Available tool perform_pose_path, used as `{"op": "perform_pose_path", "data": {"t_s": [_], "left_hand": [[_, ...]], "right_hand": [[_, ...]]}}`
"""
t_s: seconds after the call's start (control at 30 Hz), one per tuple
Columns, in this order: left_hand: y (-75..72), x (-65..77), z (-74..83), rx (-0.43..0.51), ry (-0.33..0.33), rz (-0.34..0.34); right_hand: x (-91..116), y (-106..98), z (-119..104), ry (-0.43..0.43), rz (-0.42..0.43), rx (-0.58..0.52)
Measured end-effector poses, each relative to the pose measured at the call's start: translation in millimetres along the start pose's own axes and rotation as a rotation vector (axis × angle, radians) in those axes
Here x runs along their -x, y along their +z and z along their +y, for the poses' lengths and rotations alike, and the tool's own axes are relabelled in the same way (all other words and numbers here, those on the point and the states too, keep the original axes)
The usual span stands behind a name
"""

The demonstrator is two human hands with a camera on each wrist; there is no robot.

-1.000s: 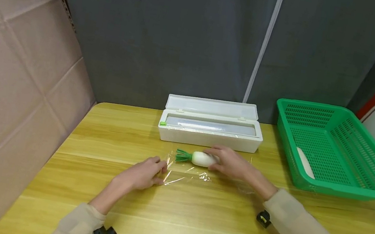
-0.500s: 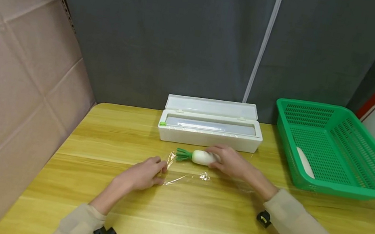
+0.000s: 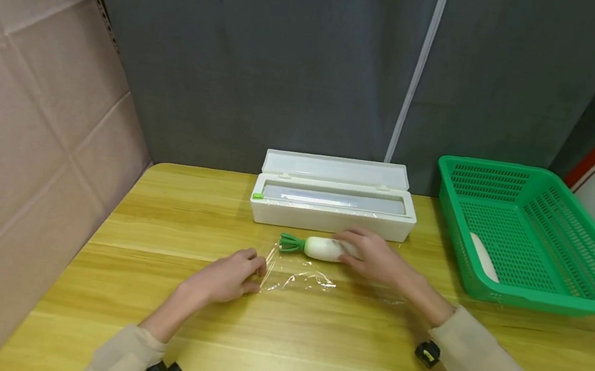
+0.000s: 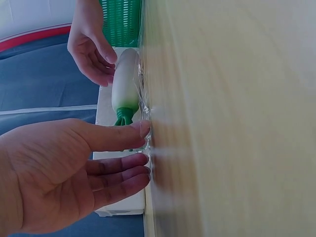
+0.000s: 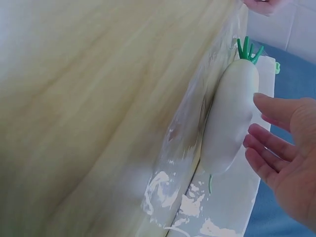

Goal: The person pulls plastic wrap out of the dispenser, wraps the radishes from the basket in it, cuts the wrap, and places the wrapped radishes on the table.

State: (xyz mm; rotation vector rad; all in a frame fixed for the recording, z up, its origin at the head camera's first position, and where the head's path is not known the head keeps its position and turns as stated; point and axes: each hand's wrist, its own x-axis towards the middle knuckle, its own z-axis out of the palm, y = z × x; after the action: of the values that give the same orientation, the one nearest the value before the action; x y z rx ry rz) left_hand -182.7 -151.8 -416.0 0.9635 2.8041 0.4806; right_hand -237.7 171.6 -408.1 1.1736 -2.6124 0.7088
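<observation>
White radish [image 3: 322, 249], one, with green leaves. Head view: lies on its side over clear film [image 3: 312, 277], just in front of the white box [image 3: 333, 221], leaves pointing toward the left hand [image 3: 227, 275]. That hand: at the film's left edge. Right hand [image 3: 373, 259]: at the radish's tail end. Green basket [image 3: 553, 302]: to the right, one white item [image 3: 485, 257] inside.

Left wrist view: thumb and fingers extended and parted, tips touching the film edge near the leaves.

Right wrist view: fingers loosely extended beside the radish, not wrapped round it; whether the tips touch it is hard to tell at this angle. Film creased near the tail end.

Handling note: best worked, in judgement, with the left fingertips pinning the edge flat, the right setting the radish square to the film, and creases smoothed before any fold.
</observation>
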Motion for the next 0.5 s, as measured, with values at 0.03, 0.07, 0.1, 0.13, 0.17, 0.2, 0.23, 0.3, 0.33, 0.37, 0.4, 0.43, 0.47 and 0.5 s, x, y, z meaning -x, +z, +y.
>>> {"op": "perform_pose_path", "data": {"t_s": [0.03, 0.07, 0.1, 0.13, 0.17, 0.2, 0.23, 0.3, 0.33, 0.37, 0.4, 0.43, 0.47, 0.5], "left_hand": [[0.0, 0.1, -0.2, -0.003, 0.007, 0.002], [0.3, 0.2, -0.7, -0.004, 0.01, 0.003], [0.5, 0.4, -1.2, -0.005, 0.013, 0.004], [0.4, 0.9, -1.6, -0.006, 0.016, 0.005], [0.3, 1.6, -2.2, -0.006, 0.02, 0.004], [0.2, 2.2, -2.8, -0.007, 0.024, 0.004], [0.2, 2.8, -3.2, -0.006, 0.029, 0.004], [0.0, 4.0, -4.2, -0.002, 0.036, 0.003], [0.1, 4.5, -4.7, 0.0, 0.039, 0.001], [0.0, 4.8, -5.1, 0.004, 0.042, -0.001], [-0.1, 5.1, -5.4, 0.01, 0.046, -0.001], [-0.4, 5.6, -5.7, 0.018, 0.049, -0.003], [-0.6, 5.9, -6.4, 0.028, 0.05, -0.007], [-1.0, 6.3, -6.8, 0.039, 0.052, -0.009]], "right_hand": [[2.0, -1.3, 0.0, 0.002, 0.006, -0.002], [4.3, -2.8, -0.1, 0.007, 0.014, -0.004], [6.6, -4.3, -0.3, 0.014, 0.021, -0.009], [8.8, -5.6, -0.6, 0.019, 0.027, -0.011], [11.1, -7.1, -1.0, 0.023, 0.032, -0.014], [13.4, -8.3, -1.3, 0.027, 0.036, -0.02], [15.9, -9.5, -1.4, 0.031, 0.039, -0.025], [21.1, -11.2, -0.7, 0.034, 0.044, -0.034], [23.8, -12.0, -0.3, 0.037, 0.044, -0.038], [26.7, -12.6, 0.6, 0.042, 0.041, -0.041], [29.6, -13.2, 1.7, 0.05, 0.035, -0.047], [32.4, -14.0, 2.8, 0.06, 0.028, -0.049], [35.4, -15.2, 3.4, 0.075, 0.017, -0.052], [38.4, -16.6, 3.8, 0.089, 0.006, -0.057]]}}
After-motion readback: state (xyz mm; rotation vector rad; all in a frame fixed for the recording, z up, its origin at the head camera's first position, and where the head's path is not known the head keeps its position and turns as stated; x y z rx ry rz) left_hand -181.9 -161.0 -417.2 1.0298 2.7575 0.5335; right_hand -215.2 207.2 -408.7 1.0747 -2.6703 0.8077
